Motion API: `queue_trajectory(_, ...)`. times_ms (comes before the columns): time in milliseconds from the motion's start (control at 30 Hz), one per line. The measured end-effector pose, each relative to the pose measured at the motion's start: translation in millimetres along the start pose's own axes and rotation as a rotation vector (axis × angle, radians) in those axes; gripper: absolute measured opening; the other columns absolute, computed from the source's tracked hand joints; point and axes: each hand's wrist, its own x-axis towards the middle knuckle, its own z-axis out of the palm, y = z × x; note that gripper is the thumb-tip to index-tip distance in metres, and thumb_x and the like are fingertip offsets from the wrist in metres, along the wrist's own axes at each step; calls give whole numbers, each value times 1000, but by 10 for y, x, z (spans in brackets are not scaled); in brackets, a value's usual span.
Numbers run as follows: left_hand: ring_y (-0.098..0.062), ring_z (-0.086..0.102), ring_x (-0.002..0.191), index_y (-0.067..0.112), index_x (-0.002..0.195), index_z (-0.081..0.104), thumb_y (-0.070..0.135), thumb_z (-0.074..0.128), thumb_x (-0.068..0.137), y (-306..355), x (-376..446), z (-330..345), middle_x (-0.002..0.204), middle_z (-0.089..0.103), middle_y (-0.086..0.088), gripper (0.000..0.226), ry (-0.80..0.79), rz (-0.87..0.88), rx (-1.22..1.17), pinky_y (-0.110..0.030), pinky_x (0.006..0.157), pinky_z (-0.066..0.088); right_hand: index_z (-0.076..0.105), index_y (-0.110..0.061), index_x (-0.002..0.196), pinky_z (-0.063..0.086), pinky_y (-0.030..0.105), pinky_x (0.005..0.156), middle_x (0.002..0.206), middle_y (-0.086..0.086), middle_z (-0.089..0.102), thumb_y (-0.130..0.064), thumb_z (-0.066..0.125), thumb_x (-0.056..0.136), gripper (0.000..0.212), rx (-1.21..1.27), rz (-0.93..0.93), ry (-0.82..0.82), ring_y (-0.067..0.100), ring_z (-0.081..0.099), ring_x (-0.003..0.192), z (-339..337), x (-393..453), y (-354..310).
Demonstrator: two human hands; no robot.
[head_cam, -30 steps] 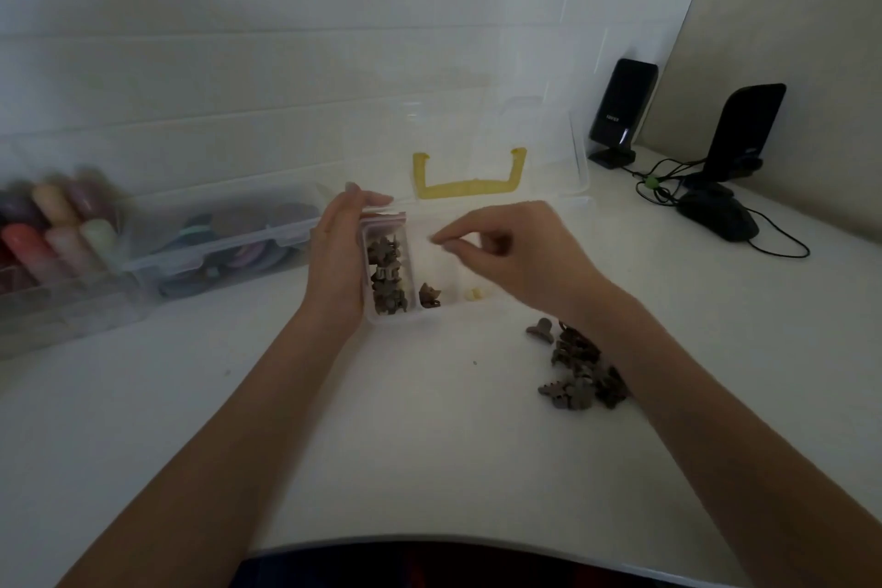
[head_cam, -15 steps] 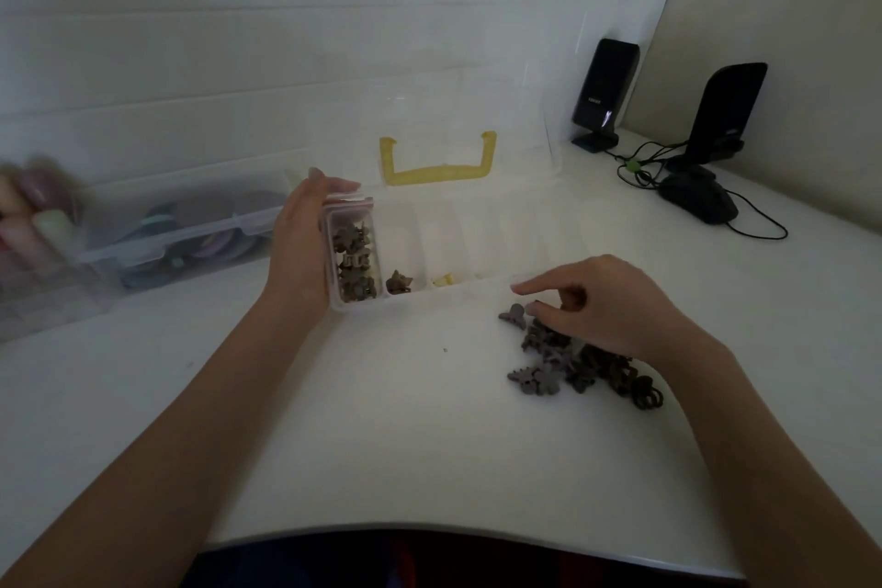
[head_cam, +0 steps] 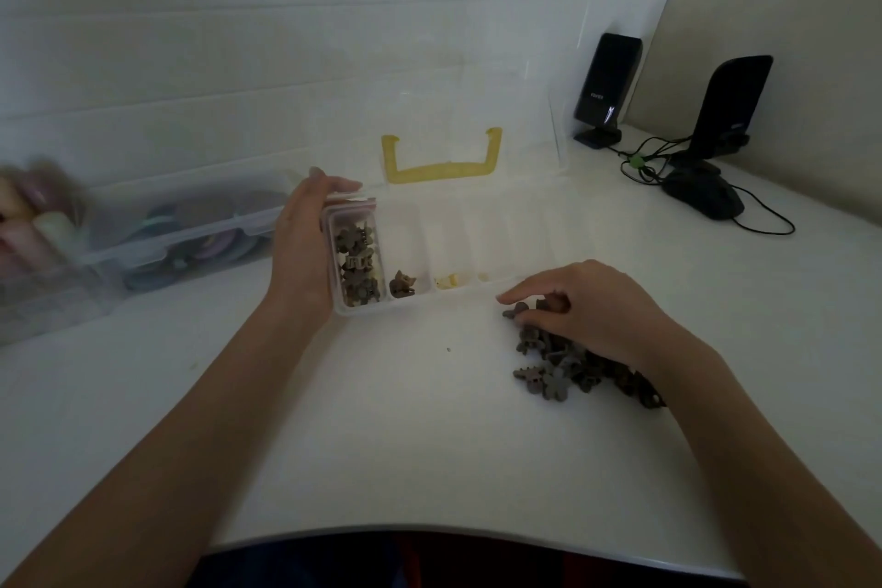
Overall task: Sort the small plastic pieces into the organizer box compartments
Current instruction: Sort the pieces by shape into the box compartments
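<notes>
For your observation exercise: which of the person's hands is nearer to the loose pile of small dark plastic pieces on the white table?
Right. The right hand rests on the pile of small dark plastic pieces, fingers curled at its top edge. The left hand is well away, holding the clear organizer box's left end.

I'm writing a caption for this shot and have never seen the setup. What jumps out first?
The clear organizer box at the centre of the white table, its yellow handle bright on the raised lid, with dark pieces filling the leftmost compartment. The left hand holds the box's left end, while the right hand reaches into a pile of dark pieces just in front of it to the right.
</notes>
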Motion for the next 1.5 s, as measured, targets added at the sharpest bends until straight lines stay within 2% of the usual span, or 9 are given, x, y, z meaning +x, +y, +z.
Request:
queue_trajectory(67, -18, 60, 71, 20, 74, 60, 45, 43, 95, 2, -5, -1, 80, 62, -5, 36, -4, 2, 1, -32, 72, 47, 68, -47, 100, 47, 21, 71, 93, -24, 68, -44, 64, 83, 18, -4, 15, 7, -2, 58, 76, -14, -9, -23)
queue_trajectory(167, -18, 61, 71, 20, 74, 60, 44, 43, 95, -5, -22, 15, 80, 62, -5, 36, 3, 20, 11, -31, 71, 48, 70, -44, 94, 40, 18, 65, 78, -31, 58, -43, 66, 82, 13, -17, 37, 9, -2, 53, 72, -30, -15, -63)
queue_trajectory(433, -21, 60, 74, 20, 77, 59, 42, 42, 95, -9, -56, 13, 86, 62, -8, 33, -20, 45, 2, -36, 76, 46, 69, -37, 82, 35, 21, 53, 49, -8, 42, -31, 70, 81, 7, 72, -43, 27, 5, 45, 49, -35, -53, -66)
queue_trajectory(667, -19, 58, 71, 22, 65, 63, 44, 47, 87, -22, -15, -12, 74, 61, -2, 34, -41, 80, -22, -38, 79, 43, 64, -18, 80, 33, 10, 53, 61, -2, 54, -10, 73, 78, 13, 434, -202, 217, 8, 43, 54, -109, -92, -160)
queue_trajectory(833, -16, 55, 68, 22, 56, 63, 33, 47, 89, -28, -3, 0, 62, 59, 4, 39, -62, 74, -102, -38, 83, 39, 58, -24, 85, 37, 11, 54, 88, -14, 59, -13, 65, 82, 14, 273, -169, 360, 13, 54, 63, -53, -62, -162)
queue_trajectory(967, -14, 55, 62, 21, 53, 62, 27, 43, 93, -31, -9, 14, 55, 58, 5, 45, -73, 57, -151, -34, 75, 41, 52, -24, 90, 47, 27, 56, 94, -17, 54, -19, 56, 86, 7, 131, -197, 385, 12, 55, 58, 21, -64, -183)
queue_trajectory(1067, -12, 57, 61, 20, 53, 62, 24, 42, 94, -27, 3, 15, 54, 59, 7, 46, -74, 66, -175, -29, 72, 44, 47, -24, 92, 47, 28, 54, 96, -15, 56, -22, 48, 86, 6, 72, -216, 462, 13, 53, 53, -1, -87, -204)
queue_trajectory(1333, -10, 57, 57, 17, 54, 60, 20, 41, 94, -28, 2, 30, 53, 58, 6, 44, -63, 75, -203, -24, 66, 47, 46, -23, 91, 38, 23, 48, 62, -15, 42, -24, 45, 85, 6, -3, -228, 363, 19, 46, 59, 11, -110, -285)
queue_trajectory(1500, -11, 57, 61, 19, 54, 61, 22, 40, 94, -23, -7, 29, 56, 59, 6, 46, -85, 97, -181, -26, 69, 46, 60, -22, 110, 36, 23, 43, 60, -15, 42, -25, 33, 85, 37, -59, -358, 265, 9, 43, 46, 16, -61, -498)
